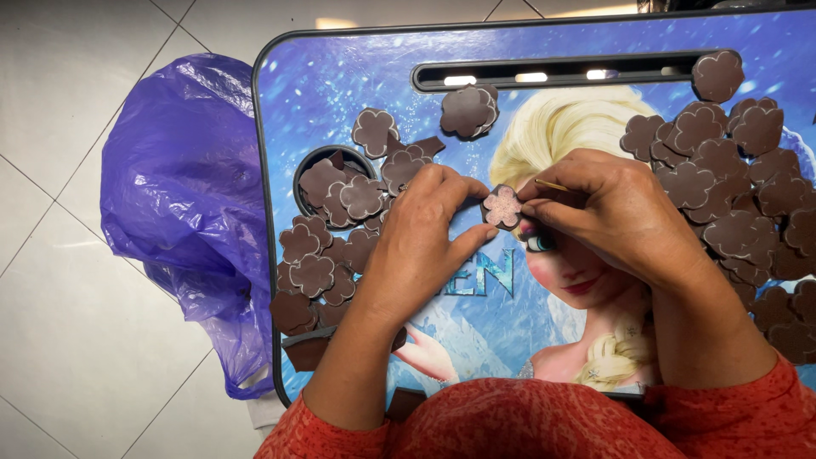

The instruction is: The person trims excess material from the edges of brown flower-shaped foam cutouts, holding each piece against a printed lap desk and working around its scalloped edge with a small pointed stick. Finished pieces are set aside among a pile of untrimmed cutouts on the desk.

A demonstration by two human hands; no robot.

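Left hand (421,242) and right hand (616,212) meeting mid-bench, both pinching one small flower-shaped brown piece with pale pinkish glittery face (502,206), right hand also gripping thin wooden stick (552,184), blue picture-printed bench (340,85), piles of brown flower-shaped cutouts (731,195) either side, purple plastic bag (183,195) on floor at left

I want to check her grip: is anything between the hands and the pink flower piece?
Nothing visible. The left hand and right hand both pinch the flower piece directly; the right also holds a thin stick near its edge.
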